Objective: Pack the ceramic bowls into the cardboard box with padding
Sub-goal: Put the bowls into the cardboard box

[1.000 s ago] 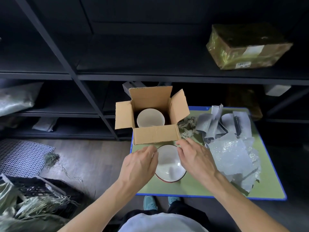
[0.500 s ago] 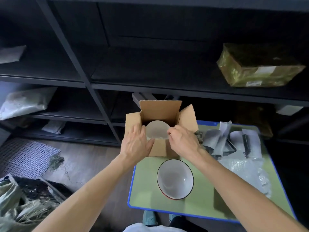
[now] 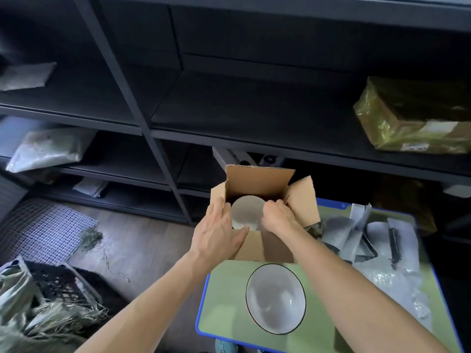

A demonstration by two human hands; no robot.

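An open cardboard box (image 3: 260,183) stands at the far left of the green table (image 3: 224,304). A pale ceramic bowl (image 3: 245,210) sits inside it. My left hand (image 3: 219,233) holds the box's front left corner, fingers along the left wall and thumb across the front flap by the bowl's rim. My right hand (image 3: 278,218) reaches into the box with fingers curled on the bowl's right rim. A second white bowl with a dark rim (image 3: 275,298) stands upright on the table in front of the box, between my forearms.
Grey paper sheets (image 3: 356,225) and bubble wrap (image 3: 390,281) lie on the table's right half. Dark metal shelving (image 3: 158,133) runs behind the table, with a gold-wrapped parcel (image 3: 413,118) at the upper right. Straw and a crate (image 3: 51,296) sit on the floor at the left.
Both hands left the bowl on the table and moved forward to the box. The left now holds the box's corner and the right reaches inside to the bowl there.
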